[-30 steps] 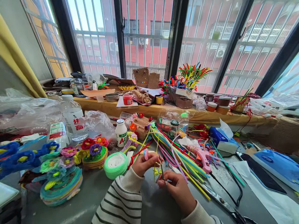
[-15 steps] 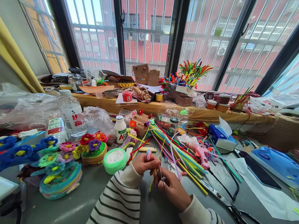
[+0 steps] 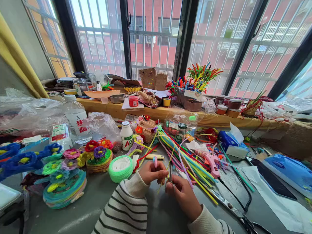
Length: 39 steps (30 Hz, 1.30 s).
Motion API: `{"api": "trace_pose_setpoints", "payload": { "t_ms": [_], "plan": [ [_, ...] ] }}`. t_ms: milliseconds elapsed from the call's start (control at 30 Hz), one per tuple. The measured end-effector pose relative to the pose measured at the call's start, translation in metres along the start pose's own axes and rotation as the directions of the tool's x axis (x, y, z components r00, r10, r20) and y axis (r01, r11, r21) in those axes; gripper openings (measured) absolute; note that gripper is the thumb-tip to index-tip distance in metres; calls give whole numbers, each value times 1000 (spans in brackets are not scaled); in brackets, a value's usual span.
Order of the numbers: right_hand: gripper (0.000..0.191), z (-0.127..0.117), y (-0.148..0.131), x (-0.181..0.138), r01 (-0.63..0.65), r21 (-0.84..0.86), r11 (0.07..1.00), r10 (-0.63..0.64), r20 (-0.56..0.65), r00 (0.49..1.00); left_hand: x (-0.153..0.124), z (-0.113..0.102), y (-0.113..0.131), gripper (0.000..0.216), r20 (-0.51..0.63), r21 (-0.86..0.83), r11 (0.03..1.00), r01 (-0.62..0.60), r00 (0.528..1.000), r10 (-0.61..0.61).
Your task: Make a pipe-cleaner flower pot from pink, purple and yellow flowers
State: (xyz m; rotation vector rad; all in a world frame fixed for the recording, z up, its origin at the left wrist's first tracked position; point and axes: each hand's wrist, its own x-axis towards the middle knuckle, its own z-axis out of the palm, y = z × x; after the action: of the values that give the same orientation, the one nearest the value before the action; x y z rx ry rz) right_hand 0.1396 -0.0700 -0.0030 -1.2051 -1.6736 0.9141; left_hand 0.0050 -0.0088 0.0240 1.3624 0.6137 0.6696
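My left hand [image 3: 153,173] is closed, pinching a thin yellow pipe cleaner [image 3: 172,155] that sticks up past the fingertips. Below the fingers hang its pale ends. A small pink and blue fuzzy piece [image 3: 155,160] is at my left index finger. In my right hand [image 3: 184,195] are small metal scissors [image 3: 170,169], their blades pointing up beside the yellow strand; the handles are mostly hidden by the fingers. Whether the blades touch the strand I cannot tell. Just beyond both hands lies a bundle of coloured pipe cleaners [image 3: 192,165].
On the left stand fuzzy flowers [image 3: 58,175] on round bases, and a green coil [image 3: 120,169] with white filling. To the right lie large scissors [image 3: 229,205], a pink glue gun [image 3: 211,162] with its cable, and a phone [image 3: 270,178]. A white bottle [image 3: 126,136] stands behind.
The small scissors have swung upright, with their blades now beside the yellow strand. My right hand has shifted slightly right. The view has moved a little.
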Motion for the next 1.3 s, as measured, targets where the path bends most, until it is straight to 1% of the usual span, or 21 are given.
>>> {"api": "trace_pose_setpoints", "payload": {
  "t_ms": [100, 200, 400, 533, 600, 667, 733, 833, 900, 1000, 1100, 1200, 1300],
  "plan": [
    [51, 0, -1, -1, 38, 47, 998, -39, 26, 999, -1, 1, 0, 32, 24, 5, 1000, 12, 1000, -13],
    [49, 0, -1, 0, 39, 67, 997, -41, 22, 999, -1, 2, -1, 32, 23, 4, 1000, 14, 1000, -14],
    [43, 1, 2, 0, 8, 61, 998, -5, -61, 998, -1, 1, -1, 31, 16, 1, 1000, -9, 1000, 9],
    [44, 1, 4, -1, 65, 95, 993, -64, -21, 998, -3, 2, -1, 30, 32, 4, 1000, 11, 999, -11],
    [44, 0, 4, 0, 47, 86, 995, -45, -23, 999, -4, 2, -2, 29, 41, 2, 1000, 22, 999, -22],
    [44, 0, 4, 0, -4, 65, 998, 7, -52, 999, -4, 1, -2, 29, 36, -8, 1000, 17, 999, -16],
    [45, 0, 3, 0, -17, 65, 998, 21, -71, 997, -3, 1, -3, 29, 28, -15, 1000, 5, 1000, -5],
    [49, -1, 2, 0, 41, 94, 995, -36, -52, 998, -3, 1, -5, 28, 47, -2, 1000, 7, 999, -7],
    [49, -2, 1, 1, 44, 97, 994, -41, -39, 998, -3, 0, -6, 27, 62, 15, 1000, 15, 998, -16],
    [47, -2, 0, 1, 10, 66, 998, -4, -85, 996, -3, -1, -6, 27, 42, 15, 1000, 5, 999, -5],
    [48, -1, -1, 0, 25, 70, 997, -15, -135, 991, -2, -1, -3, 28, 24, 5, 1000, -17, 1000, 17],
    [48, -1, -3, 0, 55, 103, 993, -42, -127, 991, -2, 0, -3, 28, 38, 6, 1000, 8, 999, -8],
    [44, -3, -1, 1, 17, 87, 996, -5, -146, 989, -2, 2, -4, 29, 49, 12, 999, 34, 998, -34]
  ]
}}
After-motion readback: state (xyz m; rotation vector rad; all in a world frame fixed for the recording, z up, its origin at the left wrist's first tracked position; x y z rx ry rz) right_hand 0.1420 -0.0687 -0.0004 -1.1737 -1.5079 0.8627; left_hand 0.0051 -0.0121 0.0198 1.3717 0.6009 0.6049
